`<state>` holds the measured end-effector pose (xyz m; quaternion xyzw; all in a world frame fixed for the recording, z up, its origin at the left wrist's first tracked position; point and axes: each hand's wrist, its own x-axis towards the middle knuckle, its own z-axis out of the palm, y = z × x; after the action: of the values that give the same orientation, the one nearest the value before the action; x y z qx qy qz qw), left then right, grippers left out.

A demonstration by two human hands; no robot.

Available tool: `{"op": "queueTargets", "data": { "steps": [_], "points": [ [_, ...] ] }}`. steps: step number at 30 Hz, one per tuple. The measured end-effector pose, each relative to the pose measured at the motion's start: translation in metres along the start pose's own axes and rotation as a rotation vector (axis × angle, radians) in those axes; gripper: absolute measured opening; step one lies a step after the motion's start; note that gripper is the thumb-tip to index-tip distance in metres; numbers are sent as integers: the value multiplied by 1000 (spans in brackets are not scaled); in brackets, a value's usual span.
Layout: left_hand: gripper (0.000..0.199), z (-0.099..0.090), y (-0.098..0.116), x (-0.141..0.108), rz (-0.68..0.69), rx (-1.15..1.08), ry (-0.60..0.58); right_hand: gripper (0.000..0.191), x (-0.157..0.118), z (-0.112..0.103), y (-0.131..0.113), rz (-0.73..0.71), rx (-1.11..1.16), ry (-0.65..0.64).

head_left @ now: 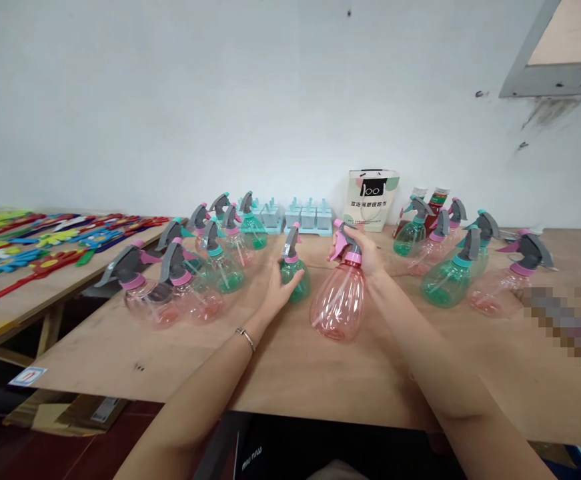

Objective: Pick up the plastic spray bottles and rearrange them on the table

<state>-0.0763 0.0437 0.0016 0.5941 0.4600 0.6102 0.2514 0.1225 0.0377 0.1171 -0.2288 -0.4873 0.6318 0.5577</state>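
My left hand is wrapped round the body of a green spray bottle, which has a pink collar and a grey-and-pink spray head. Just to its right, my right hand grips the neck and spray head of a pink spray bottle. That bottle leans a little, its base at or just above the tabletop; I cannot tell which. Part of the right hand's fingers is hidden behind the spray head. Pink bottles and green bottles stand in a group on the left, with another green bottle among several on the right.
Along the wall stand light-blue popsicle moulds, a printed paper bag and red-labelled bottles. A second table on the left bears colourful flower-shaped items. Below the wooden table lies a cardboard box.
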Motion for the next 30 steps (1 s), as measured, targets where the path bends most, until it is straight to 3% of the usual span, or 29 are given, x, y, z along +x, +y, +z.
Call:
{"op": "queueTargets", "data": {
  "steps": [6, 14, 22, 27, 30],
  "points": [
    [48, 0, -2, 1, 17, 30, -19, 36, -1, 2, -3, 17, -7, -59],
    [47, 0, -4, 1, 20, 38, -3, 34, -4, 2, -4, -16, -47, 52],
    [48, 0, -5, 1, -9, 24, -8, 32, -2, 2, -4, -10, -56, -1],
    [48, 0, -4, 1, 2, 42, -10, 30, -3, -3, -6, -65, -324, -63],
    [48, -1, -3, 1, -16, 58, -16, 25, 0, -12, -7, -167, -562, 46]
  ]
}}
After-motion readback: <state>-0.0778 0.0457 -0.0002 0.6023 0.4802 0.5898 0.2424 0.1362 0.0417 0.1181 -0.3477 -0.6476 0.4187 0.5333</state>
